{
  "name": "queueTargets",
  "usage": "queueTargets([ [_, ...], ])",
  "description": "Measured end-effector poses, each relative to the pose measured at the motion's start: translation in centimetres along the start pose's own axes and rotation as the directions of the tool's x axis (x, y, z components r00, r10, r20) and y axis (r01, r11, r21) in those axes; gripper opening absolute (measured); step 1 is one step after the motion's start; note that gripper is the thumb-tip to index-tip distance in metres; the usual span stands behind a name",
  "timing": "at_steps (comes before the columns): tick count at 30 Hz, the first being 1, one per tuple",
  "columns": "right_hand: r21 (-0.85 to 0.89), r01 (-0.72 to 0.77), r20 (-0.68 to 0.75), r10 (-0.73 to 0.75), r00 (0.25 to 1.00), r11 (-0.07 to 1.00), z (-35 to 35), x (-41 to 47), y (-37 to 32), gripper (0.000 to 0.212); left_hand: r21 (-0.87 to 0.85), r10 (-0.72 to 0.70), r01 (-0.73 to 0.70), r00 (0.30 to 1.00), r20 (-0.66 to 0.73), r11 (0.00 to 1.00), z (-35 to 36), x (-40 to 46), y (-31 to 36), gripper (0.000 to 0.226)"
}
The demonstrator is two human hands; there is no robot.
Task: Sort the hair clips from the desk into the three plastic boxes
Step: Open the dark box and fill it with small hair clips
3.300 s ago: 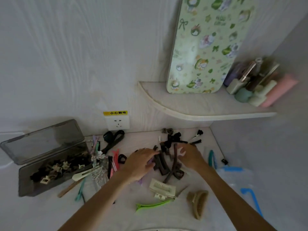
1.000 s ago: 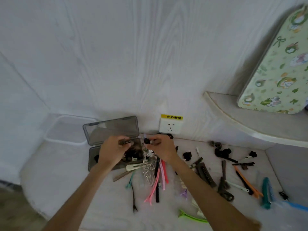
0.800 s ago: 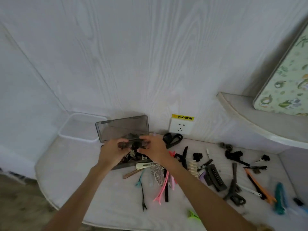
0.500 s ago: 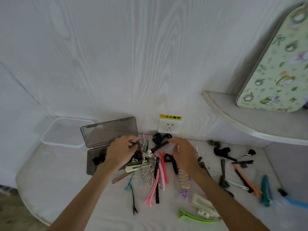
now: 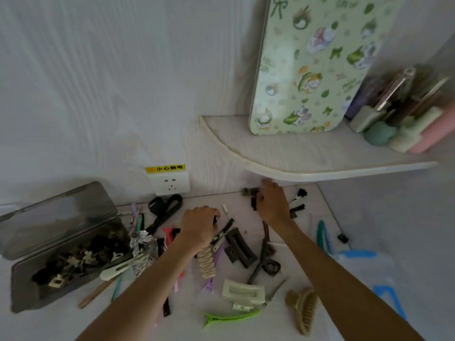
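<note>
**Both hands down among the scattered clips**

White wood-grain walls close in a corner where the pale bench point(image 5: 302, 217) carries a loose scatter of hair clips. At the far left sits the smoky grey plastic box point(image 5: 29, 289), lid propped open, already holding a heap of small dark and cream claw clips. Only this one box shows from where I stand.

The left hand point(image 5: 198, 228) rests mid-bench with its fingers curled down over a small dark clip, though whether it truly grips it I cannot tell. The right hand point(image 5: 273, 205) reaches to the far edge, under the curved shelf point(image 5: 320, 158), its fingers bent round a little dark claw clip point(image 5: 253, 201).

Nearer lie a long dark brown claw clip point(image 5: 240, 247), a cream rectangular claw clip point(image 5: 242, 290), a lime-green duckbill clip point(image 5: 231, 317) and a beige ridged clip point(image 5: 205, 263).

These look light, stiff plastic pieces, sprung at the hinge and probably a bit slick. The small claws seem best pinched across the body, not by the teeth, which may snag neighbours; the long thin ones are likely easiest taken mid-length.
</note>
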State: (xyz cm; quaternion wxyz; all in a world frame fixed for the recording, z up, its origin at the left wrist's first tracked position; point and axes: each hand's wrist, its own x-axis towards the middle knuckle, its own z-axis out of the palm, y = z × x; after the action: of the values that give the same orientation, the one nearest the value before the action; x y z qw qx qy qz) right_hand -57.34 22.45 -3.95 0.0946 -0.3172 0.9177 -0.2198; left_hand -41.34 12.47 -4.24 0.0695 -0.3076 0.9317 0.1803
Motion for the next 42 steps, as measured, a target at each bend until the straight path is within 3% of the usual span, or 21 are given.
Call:
queueTargets([
  [2,-0.21,0.073,0.03,-0.068,0.997,0.975,0.7,1.0,0.3,0.041,-0.012,-0.018,0.018,1.0,-0.013,1.0,0.6,0.3,-0.1,0.028],
  [5,-0.524,0.196,0.055,-0.196,0.979,0.829,1.5,1.2,0.4,0.052,-0.061,-0.027,0.025,0.999,-0.029,0.998,0.6,0.6,-0.5,0.027],
  [9,-0.626,0.262,-0.037,-0.364,0.931,0.734,2.3,1.5,1.6,0.049,-0.125,-0.039,0.037,0.999,-0.009,0.992,0.2,0.6,-0.5,0.03],
  [16,-0.47,0.486,0.07,-0.517,0.853,0.737,4.2,0.8,-0.8,0.03,-0.249,-0.057,0.032,0.994,-0.093,0.968,-1.0,0.1,-0.6,0.024],
  [19,-0.322,0.499,0.161,-0.473,0.866,0.805,4.9,0.2,-1.9,0.011,-0.355,-0.1,0.041,0.984,-0.148,0.934,-2.1,-1.1,-1.1,0.023],
  [22,-0.132,0.402,0.244,-0.364,0.899,0.906,4.7,-0.1,-1.9,0.017,-0.48,-0.186,0.055,0.955,-0.229,0.875,-2.8,-3.6,-3.0,0.02],
  [25,0.118,0.303,0.126,-0.317,0.94,0.946,2.5,-1.3,-4.4,0.015,-0.555,-0.294,0.066,0.896,-0.333,0.829,-3.2,-7.7,-5.8,0.02],
  [27,0.322,0.291,0.051,-0.323,0.945,0.901,1.4,-2.8,-8.1,0.015,-0.603,-0.377,0.077,0.841,-0.389,0.794,-3.3,-10.3,-8.3,0.022],
  [31,0.537,0.266,0.229,-0.441,0.868,0.8,3.2,-7.1,-16.4,0.022,-0.633,-0.543,0.195,0.727,-0.42,0.749,-3.5,-14.7,-13.2,0.02],
  [33,0.537,0.31,0.278,-0.512,0.813,0.784,5.7,-9.4,-19.7,0.024,-0.629,-0.604,0.244,0.654,-0.455,0.738,-3.8,-16.5,-15.0,0.02],
  [37,0.407,0.556,0.192,-0.662,0.724,0.725,10.4,-12.2,-23.1,0.023,-0.576,-0.657,0.342,0.54,-0.526,0.742,-3.1,-18.8,-17.1,0.024],
  [39,0.309,0.684,0.167,-0.746,0.645,0.661,12.1,-12.9,-23.5,0.029,-0.553,-0.648,0.359,0.56,-0.516,0.752,-1.9,-19.3,-18.2,0.026],
  [42,0.044,0.792,0.241,-0.776,0.583,0.609,14.0,-13.3,-22.7,0.045,-0.344,-0.559,0.442,0.687,-0.464,0.829,0.1,-19.7,-20.1,0.036],
])
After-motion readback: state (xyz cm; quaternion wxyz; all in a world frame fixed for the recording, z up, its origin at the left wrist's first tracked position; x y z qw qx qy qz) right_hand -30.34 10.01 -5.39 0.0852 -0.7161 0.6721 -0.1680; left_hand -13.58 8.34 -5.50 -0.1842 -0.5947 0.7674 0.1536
